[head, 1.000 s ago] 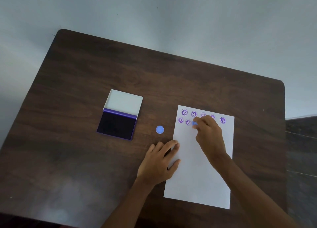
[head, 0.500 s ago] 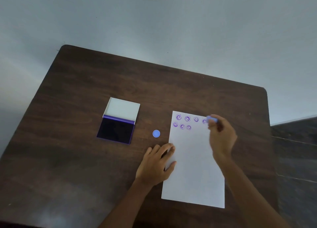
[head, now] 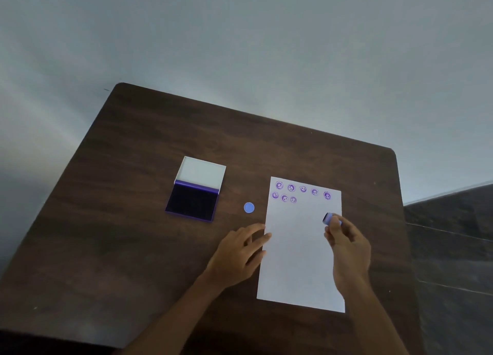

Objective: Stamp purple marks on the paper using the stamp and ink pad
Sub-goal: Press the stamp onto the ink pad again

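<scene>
Dark table (head: 133, 234), stamp (head: 327, 218) in right hand (head: 348, 244) over paper (head: 298, 261)

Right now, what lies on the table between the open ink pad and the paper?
Only a small blue round cap, on bare table, seen in the head view.

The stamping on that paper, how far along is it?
Eight purple marks sit in two rows along the paper's far edge. The right hand holds the stamp above the sheet; the left hand steadies its edge. Most of the sheet is unstamped, and the ink pad lies open.
</scene>
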`<state>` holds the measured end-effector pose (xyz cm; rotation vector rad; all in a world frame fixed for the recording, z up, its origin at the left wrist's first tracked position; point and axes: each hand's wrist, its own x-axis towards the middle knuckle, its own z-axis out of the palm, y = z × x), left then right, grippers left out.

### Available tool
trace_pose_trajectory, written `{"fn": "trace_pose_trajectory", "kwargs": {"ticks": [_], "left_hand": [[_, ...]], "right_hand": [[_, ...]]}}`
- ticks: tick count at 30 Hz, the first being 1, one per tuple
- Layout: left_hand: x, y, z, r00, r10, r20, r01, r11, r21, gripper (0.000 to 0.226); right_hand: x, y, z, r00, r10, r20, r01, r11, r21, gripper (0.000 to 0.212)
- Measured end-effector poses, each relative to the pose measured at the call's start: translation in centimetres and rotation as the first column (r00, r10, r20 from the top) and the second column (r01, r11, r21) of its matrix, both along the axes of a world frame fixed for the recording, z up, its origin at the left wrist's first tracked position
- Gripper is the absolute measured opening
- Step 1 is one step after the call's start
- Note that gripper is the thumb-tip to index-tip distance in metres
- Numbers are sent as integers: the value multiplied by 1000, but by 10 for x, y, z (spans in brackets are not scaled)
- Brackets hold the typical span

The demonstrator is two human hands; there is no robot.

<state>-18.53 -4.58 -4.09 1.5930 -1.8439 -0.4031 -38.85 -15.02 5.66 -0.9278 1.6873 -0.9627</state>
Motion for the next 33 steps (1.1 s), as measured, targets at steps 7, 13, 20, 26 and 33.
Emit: {"fn": "trace_pose_trajectory", "kwargs": {"ticks": [7, 13, 20, 26, 33], "left_hand": [[106, 56, 0, 883, 443, 154, -455, 888, 59, 70], [141, 42, 0, 757, 637, 145, -636, 668, 388, 121], [137, 25, -3, 741, 627, 240, -663, 631, 403, 112], [138, 25, -9, 721, 647, 248, -692, 647, 320, 105], [138, 24, -14, 715, 632, 299, -699, 647, 304, 101]], "right_hand": [[71, 42, -5, 967, 226, -117, -223, 974, 40, 20], [169, 46, -15, 767, 526, -368, -589, 804, -79, 6], [239, 26, -51, 204, 669, -715, -921, 378, 92, 31], [247, 28, -63, 104, 651, -752, -947, 296, 126, 24], [241, 19, -68, -29, 580, -814, -988, 105, 110, 45]]}}
